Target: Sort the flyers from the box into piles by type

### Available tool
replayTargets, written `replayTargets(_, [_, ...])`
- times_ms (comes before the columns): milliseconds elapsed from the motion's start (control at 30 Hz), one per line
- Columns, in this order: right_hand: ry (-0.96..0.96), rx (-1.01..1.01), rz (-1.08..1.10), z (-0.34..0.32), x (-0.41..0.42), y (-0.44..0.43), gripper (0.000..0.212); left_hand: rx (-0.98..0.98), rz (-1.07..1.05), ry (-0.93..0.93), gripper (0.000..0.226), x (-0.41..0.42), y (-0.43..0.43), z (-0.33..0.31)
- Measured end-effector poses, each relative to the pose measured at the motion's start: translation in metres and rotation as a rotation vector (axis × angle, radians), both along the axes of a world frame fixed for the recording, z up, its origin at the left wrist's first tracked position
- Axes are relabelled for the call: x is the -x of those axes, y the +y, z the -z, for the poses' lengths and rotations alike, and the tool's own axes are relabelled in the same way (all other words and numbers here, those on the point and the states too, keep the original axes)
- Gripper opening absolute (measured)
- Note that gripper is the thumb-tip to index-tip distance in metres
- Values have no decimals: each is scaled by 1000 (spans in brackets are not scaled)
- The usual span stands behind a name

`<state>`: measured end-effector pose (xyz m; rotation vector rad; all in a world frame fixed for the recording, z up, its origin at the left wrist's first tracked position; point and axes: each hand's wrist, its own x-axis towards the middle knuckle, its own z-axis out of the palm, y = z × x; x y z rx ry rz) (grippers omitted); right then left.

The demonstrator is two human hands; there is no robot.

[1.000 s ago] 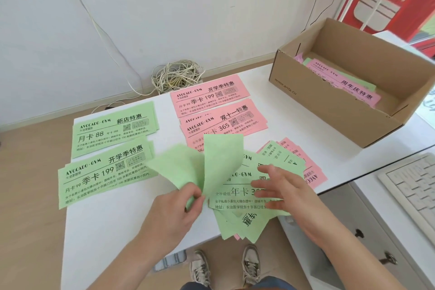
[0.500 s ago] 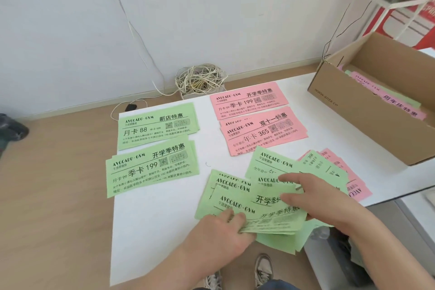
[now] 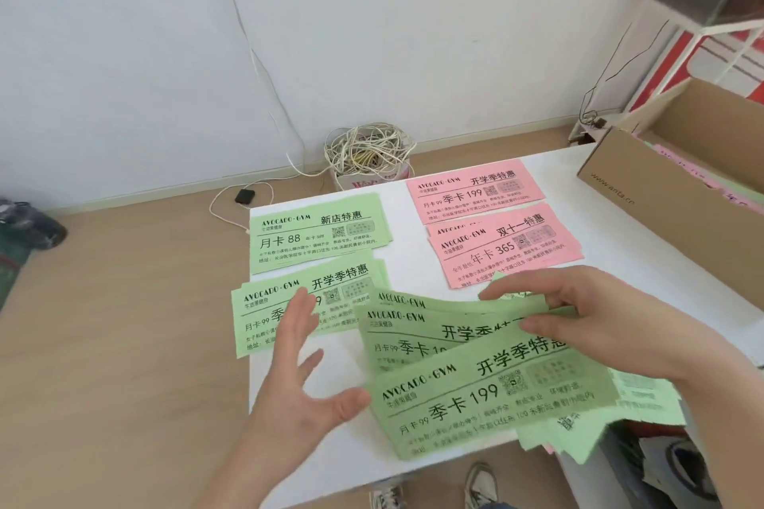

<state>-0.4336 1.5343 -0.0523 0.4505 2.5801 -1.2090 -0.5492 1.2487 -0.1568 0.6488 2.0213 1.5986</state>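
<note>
right hand (image 3: 578,318) pinches a fan of green flyers (image 3: 475,393) over the table's (image 3: 330,455) near edge, fingers covering part of their titles; the box (image 3: 661,198) is cut off at right. left hand (image 3: 297,376) hovers beside them, fingers straight and spread.

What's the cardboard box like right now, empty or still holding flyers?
Not empty: pink and green flyers show inside the open-topped cardboard box, behind its near wall.

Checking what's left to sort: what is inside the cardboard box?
Pink flyers and a green edge show inside the cardboard box; its near wall hides the rest, so the count is unclear.
</note>
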Motion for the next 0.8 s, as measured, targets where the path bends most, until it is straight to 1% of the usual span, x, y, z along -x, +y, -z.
replayTargets(67, [-19,84,-83,-9,16,-11,44,-58,-19,-171,124,10,-6,3])
replayTargets(133, [-44,151,-154,-17,32,-22,44,-99,22,-322,122,15,-9,2])
replayTargets(200, [-21,176,-189,-22,47,-30,41,-119,40,-392,121,18,-11,1])
replayTargets(300, [32,212,-150,-18,70,-36,35,-202,24,-510,122,17,-21,-2])
replayTargets(400, [90,221,-27,0,90,-40,31,-246,-88,-570,128,17,-39,-6])
replayTargets(433, [109,226,13,7,96,-42,31,-260,-113,-569,127,18,-43,-10])
replayTargets(467, [122,233,41,15,101,-45,31,-256,-119,-535,117,19,-46,-15])
replayTargets(533, [121,239,72,30,111,-50,32,-164,-180,-407,76,26,-46,-24])
replayTargets(567, [114,235,77,38,115,-52,33,-99,-251,-363,63,31,-43,-25])
replayTargets(667, [120,232,135,59,130,-60,35,95,-458,-209,50,49,-40,-9])
replayTargets(733, [136,241,211,72,140,-67,39,187,-530,-139,49,63,-40,2])
replayTargets(800, [128,212,265,85,147,-72,45,261,-557,-88,53,74,-39,13])
